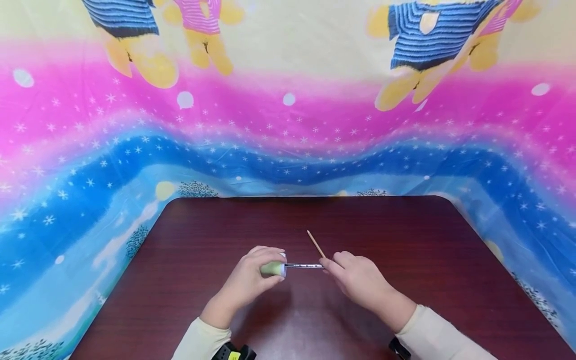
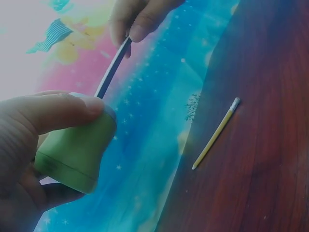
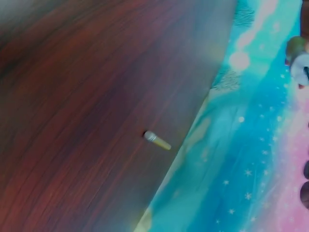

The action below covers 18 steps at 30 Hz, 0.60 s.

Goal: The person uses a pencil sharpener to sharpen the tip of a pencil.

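A green pencil sharpener (image 1: 272,269) with a pale end face sits in the grip of my left hand (image 1: 245,275), thumb and fingers wrapped round it. From that pale face runs a dark pencil (image 1: 305,266) with white lettering, its near end hidden at the sharpener. My right hand (image 1: 360,281) pinches the pencil's other end between thumb and fingers. Both are held above the table; in the left wrist view the sharpener (image 2: 79,150) tilts with the dark pencil (image 2: 113,67) pointing up. The right wrist view catches only the sharpener (image 3: 299,67) at its edge.
A yellow pencil (image 1: 316,244) with a silvery end lies on the dark red wooden table (image 1: 202,235), beyond the hands. A cartoon-print cloth (image 1: 288,125) hangs behind the table and along its sides.
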Tool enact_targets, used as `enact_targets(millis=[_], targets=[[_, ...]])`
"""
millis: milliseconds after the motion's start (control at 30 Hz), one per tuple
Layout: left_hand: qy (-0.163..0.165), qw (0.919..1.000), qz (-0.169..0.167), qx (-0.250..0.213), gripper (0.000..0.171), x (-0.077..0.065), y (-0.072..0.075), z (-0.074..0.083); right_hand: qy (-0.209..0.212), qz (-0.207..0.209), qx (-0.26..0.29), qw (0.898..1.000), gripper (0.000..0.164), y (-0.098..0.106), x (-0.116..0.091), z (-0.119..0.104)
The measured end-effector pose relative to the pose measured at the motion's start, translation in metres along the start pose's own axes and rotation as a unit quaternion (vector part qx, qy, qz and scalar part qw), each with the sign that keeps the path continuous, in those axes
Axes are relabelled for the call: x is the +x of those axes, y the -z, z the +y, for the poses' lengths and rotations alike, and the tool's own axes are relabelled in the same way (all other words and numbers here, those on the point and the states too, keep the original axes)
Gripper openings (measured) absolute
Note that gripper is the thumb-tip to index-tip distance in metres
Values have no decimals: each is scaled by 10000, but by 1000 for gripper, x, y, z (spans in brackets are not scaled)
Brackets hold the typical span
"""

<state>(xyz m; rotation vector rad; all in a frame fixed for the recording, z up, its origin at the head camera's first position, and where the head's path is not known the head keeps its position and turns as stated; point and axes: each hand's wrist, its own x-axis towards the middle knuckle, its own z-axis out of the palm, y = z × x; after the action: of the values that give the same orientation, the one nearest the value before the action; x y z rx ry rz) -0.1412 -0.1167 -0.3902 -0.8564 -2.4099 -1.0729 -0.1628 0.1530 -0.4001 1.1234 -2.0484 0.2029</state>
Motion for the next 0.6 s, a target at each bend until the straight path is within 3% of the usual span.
enact_targets(millis=[133, 233, 333, 400, 433, 467, 500, 600], targets=[[-82, 9998, -163, -86, 34, 0, 0, 1, 347, 281, -225, 9988, 37, -3, -4, 0], [-142, 9996, -184, -178, 32, 0, -1, 1, 218, 334, 12, 9992, 35, -4, -6, -4], [-184, 9996, -149, -176, 31, -1, -2, 3, -247, -21, 696, 9973, 32, -1, -7, -10], [-259, 9996, -74, -105, 31, -1, -2, 2, -940, -647, 1660, 9795, 26, 3, -5, -13], [-329, 9994, -29, -38, 31, -1, -3, 2, -1377, -1011, 2259, 9590, 24, 6, -3, -14], [-413, 9991, 15, 47, 32, -1, -3, 2, -1947, -1426, 3029, 9220, 22, 9, -1, -15], [-519, 9986, 63, 127, 32, -2, -4, 2, -2556, -1798, 3888, 8667, 20, 12, 1, -14], [-858, 9954, 209, 367, 34, -2, -5, 2, -4226, -2394, 5777, 6560, 23, 18, 8, -11]])
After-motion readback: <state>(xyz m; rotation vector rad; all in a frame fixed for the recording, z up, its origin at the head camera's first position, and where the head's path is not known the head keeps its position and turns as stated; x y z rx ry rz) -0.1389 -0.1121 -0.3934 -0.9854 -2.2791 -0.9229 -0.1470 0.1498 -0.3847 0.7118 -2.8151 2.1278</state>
